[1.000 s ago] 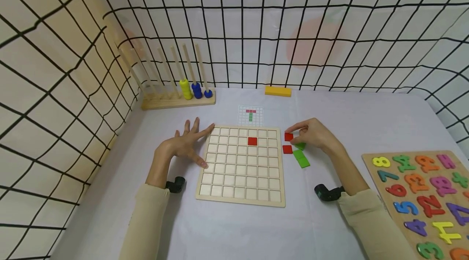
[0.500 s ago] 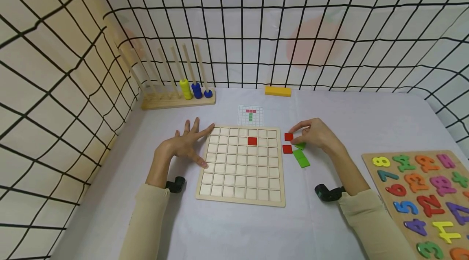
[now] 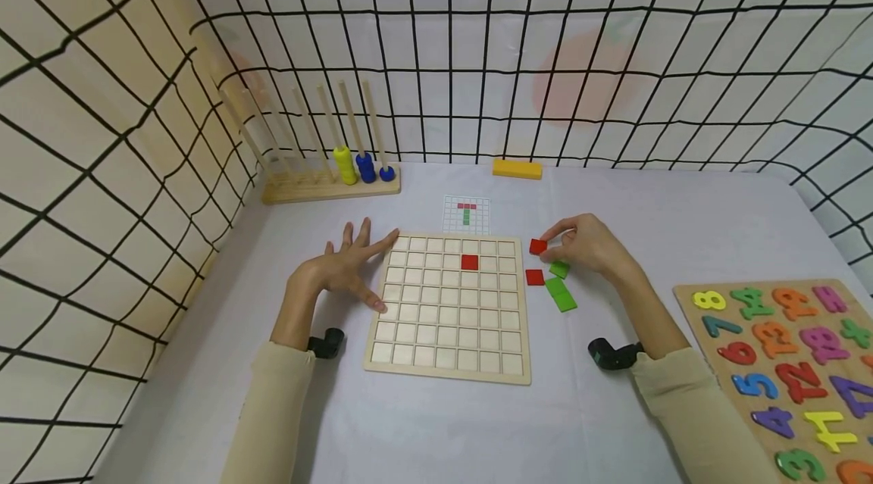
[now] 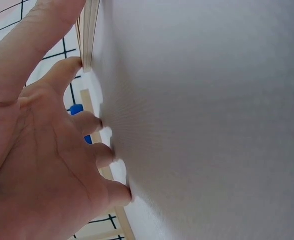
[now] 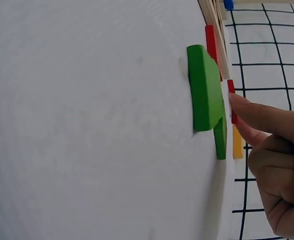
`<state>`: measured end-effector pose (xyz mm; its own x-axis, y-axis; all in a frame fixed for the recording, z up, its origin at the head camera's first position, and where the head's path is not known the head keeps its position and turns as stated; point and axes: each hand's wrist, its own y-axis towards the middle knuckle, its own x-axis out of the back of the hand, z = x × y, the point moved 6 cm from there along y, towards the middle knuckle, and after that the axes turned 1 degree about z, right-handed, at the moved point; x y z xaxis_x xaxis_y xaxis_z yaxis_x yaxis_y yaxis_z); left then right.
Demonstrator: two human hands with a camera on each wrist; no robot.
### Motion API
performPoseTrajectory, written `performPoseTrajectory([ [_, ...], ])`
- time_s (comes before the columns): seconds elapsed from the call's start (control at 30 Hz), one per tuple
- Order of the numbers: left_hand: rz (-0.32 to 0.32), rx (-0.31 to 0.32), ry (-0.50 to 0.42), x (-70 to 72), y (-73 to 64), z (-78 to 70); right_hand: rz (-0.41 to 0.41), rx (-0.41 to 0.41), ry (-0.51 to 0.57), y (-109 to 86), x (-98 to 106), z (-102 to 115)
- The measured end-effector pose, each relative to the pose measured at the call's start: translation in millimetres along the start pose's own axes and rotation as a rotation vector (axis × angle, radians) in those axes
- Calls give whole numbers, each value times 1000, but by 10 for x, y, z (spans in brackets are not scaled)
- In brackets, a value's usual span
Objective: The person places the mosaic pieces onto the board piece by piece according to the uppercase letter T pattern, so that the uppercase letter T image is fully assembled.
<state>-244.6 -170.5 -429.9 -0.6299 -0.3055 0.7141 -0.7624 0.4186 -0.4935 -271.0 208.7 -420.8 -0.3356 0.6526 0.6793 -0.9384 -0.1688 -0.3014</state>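
My right hand (image 3: 592, 245) pinches a red square tile (image 3: 538, 246) between thumb and index finger; in the right wrist view that tile (image 5: 232, 95) appears raised off the cloth. Just below lie a second red tile (image 3: 535, 277) and several green tiles (image 3: 561, 295). The wooden grid board (image 3: 436, 338) lies flat to the left, one red tile (image 3: 469, 263) set in a cell near its top. Spread fingers of my left hand (image 3: 339, 266) touch the board's left edge and upper left corner. In the left wrist view its other fingertips (image 4: 118, 194) rest on the cloth.
A small pattern card (image 3: 467, 228) with a red and green T lies behind the board. Farther back stand a peg abacus (image 3: 327, 190) and a yellow block (image 3: 517, 169) beside the black wire mesh. A number puzzle board (image 3: 743, 419) lies at right.
My right hand has shifted slightly away from me, carrying the pinched red tile up from its spot; more of the upper green tile shows. My left hand and the board stay put.
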Motion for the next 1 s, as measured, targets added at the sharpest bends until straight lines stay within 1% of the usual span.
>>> performPoseTrajectory([
  [0.13, -4, 2, -4, 3, -7, 5, -12, 30, 16, -16, 2, 110],
  [0.27, -6, 9, -4, 1, -4, 5, 0, 40, 45, -17, -62, 260],
  [0.47, -11, 20, 6, 4, 15, 6, 38, 61, 83, 18, -267, 490],
  [0.7, -6, 21, 4, 9, 3, 5, 75, 119, 112, 73, -510, 744],
  [0.83, -4, 21, 1, 12, 0, -2, 98, 132, 122, 89, -619, 850],
  [1.0, -5, 34, 12, 9, 7, 5, 104, 129, 120, 110, -714, 947],
])
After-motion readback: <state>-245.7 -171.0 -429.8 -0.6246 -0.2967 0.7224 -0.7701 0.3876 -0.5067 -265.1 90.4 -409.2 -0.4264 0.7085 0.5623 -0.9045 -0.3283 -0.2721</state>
